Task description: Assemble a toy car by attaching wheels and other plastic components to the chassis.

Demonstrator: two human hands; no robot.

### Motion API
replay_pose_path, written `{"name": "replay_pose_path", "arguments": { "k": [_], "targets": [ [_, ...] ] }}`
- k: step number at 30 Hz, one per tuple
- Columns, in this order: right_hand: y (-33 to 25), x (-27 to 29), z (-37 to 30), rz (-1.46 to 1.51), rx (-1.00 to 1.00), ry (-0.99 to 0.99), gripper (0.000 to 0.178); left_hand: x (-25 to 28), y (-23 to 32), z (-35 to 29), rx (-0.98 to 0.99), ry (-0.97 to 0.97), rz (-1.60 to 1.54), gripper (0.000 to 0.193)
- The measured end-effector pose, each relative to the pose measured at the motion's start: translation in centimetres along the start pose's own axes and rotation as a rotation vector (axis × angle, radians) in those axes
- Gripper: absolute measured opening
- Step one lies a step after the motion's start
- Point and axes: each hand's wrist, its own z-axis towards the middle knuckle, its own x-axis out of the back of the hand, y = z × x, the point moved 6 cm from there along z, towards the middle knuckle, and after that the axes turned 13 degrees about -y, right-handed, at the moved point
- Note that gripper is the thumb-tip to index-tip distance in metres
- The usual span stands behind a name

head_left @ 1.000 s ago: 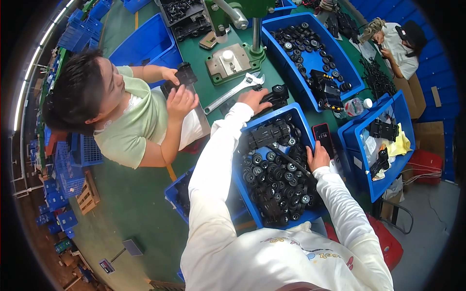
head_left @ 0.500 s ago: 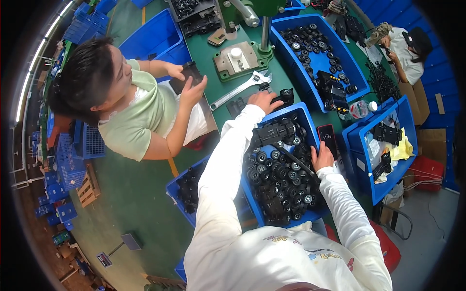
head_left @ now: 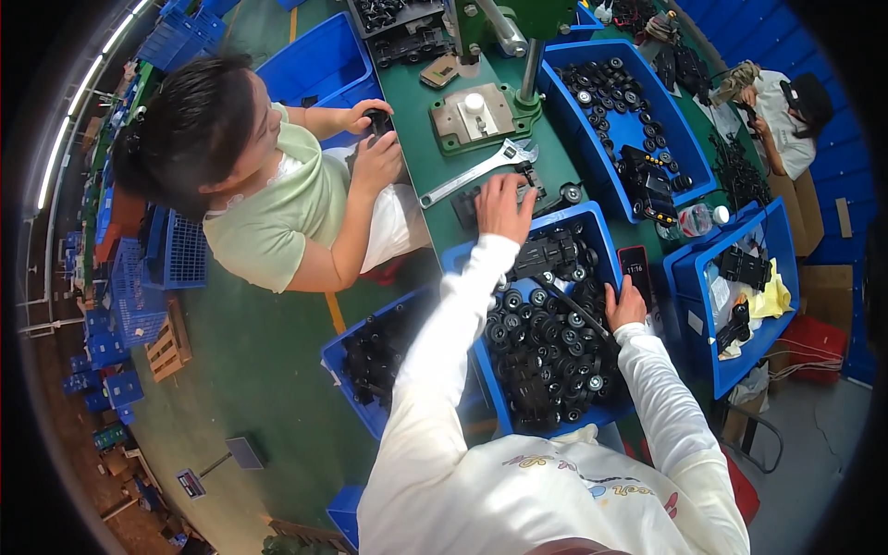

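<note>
My left hand (head_left: 505, 215) reaches over black plastic toy-car parts (head_left: 470, 209) on the green table, its fingers stretched out and thumb apart. Its fingertips are close to a black piece (head_left: 527, 174) by the wrench; whether they touch it is unclear. A black part with a wheel (head_left: 570, 193) lies just right of this hand. My right hand (head_left: 627, 304) is closed over the right rim of a blue bin (head_left: 493, 387), with the thumb on the inner side. Black wheels (head_left: 546, 333) and a toy-car chassis (head_left: 546, 254) fill that bin.
An adjustable wrench (head_left: 476, 174) lies before a green press (head_left: 486, 116). A phone (head_left: 635, 268) is beside my right hand. Farther right stand a wheel bin (head_left: 689, 190), a bottle (head_left: 696, 220) and another blue bin (head_left: 735, 365). At left, a co-worker (head_left: 305, 213) handles a black part.
My left hand has moved from beside the wheeled black part to over the parts nearer the wrench. My right hand stays on the rim. The co-worker has raised their black part.
</note>
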Motion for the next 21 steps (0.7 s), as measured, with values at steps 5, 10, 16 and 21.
{"name": "replay_pose_path", "arguments": {
  "k": [5,10,16,21],
  "targets": [
    [0.6,0.2,-0.1,0.007,-0.016,-0.004,0.029,4.6,3.4,-10.5,0.247,0.171,0.149,0.048],
    [0.8,0.4,0.0,0.026,-0.018,-0.013,0.030,3.2,4.0,-20.3,0.459,0.149,0.147,0.077],
    [1.0,0.4,0.1,0.197,0.039,-0.033,0.033,0.1,5.2,-26.1,0.562,0.138,-0.007,0.084],
    [2.5,0.5,-0.4,0.341,0.156,-0.043,0.034,-0.5,3.4,-27.8,0.721,0.062,0.188,0.066]
  ]
}}
